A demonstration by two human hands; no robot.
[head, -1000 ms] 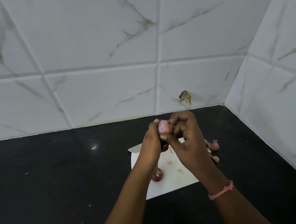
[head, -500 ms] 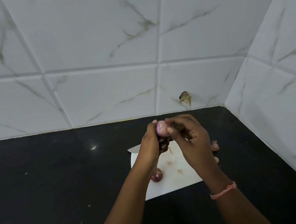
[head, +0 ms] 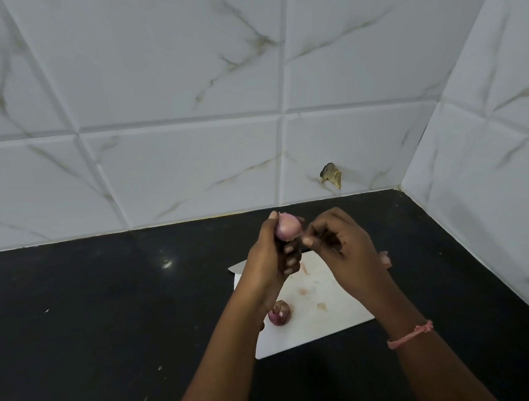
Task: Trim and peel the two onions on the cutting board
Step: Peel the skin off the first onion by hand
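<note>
My left hand (head: 271,255) holds a small pink onion (head: 287,226) up above the white cutting board (head: 323,323), fingers wrapped around its lower half. The onion's top looks pale and peeled. My right hand (head: 343,251) is just to the right of the onion, thumb and forefinger pinched together close to its side; whether a scrap of skin is between them is too small to tell. A second, darker purple onion (head: 279,313) lies on the board's left part, partly behind my left forearm. A knife blade tip (head: 238,267) pokes out at the board's far left corner.
The board lies on a black countertop (head: 94,319) in a corner of white marble-tiled walls (head: 189,112). Pinkish peel scraps (head: 385,258) lie on the counter beyond my right hand. A chipped hole (head: 330,175) marks the back wall tile.
My right hand has pulled away from the onion to the right, from gripping over it to a pinch beside it. More of the onion's pale top shows. The left hand stays put.
</note>
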